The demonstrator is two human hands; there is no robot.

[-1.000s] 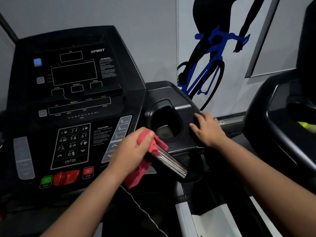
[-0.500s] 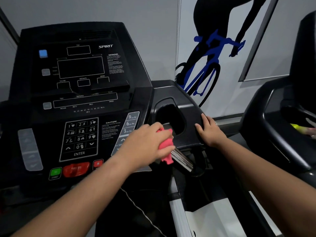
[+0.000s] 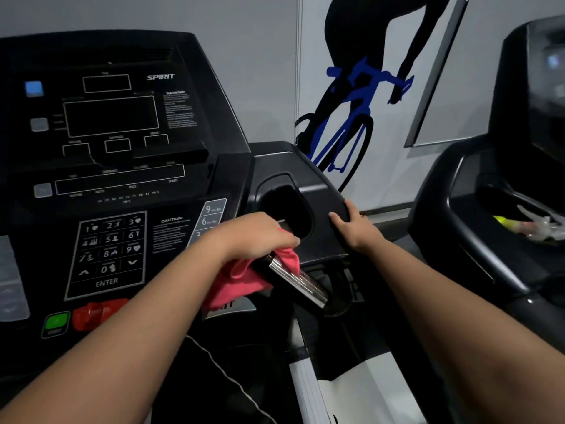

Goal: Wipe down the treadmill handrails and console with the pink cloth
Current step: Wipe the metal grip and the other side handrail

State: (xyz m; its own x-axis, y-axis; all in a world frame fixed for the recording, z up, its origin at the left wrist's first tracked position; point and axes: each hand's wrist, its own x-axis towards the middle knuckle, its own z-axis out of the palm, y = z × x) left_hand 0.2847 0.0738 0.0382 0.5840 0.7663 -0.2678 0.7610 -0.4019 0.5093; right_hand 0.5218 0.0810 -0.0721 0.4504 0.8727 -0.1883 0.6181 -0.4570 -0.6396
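The black treadmill console [image 3: 122, 166] fills the left half of the head view, with a keypad and a red stop button. A short chrome handrail grip [image 3: 301, 284] juts out below its right side. My left hand [image 3: 260, 237] holds the pink cloth [image 3: 241, 280], wrapped round the upper end of that chrome grip; part of the cloth hangs below the hand. My right hand [image 3: 356, 231] rests with straight fingers on the black cup-holder tray [image 3: 308, 191] at the console's right edge.
A second treadmill [image 3: 489, 209] stands close on the right, with yellow and clear litter [image 3: 526, 224] in its tray. A thin cord [image 3: 232, 384] hangs under the console. A wall with a cyclist graphic [image 3: 351, 102] lies behind.
My left hand with the cloth slid up along the chrome grip toward the console, then shifted a little lower. My right hand stayed on the tray.
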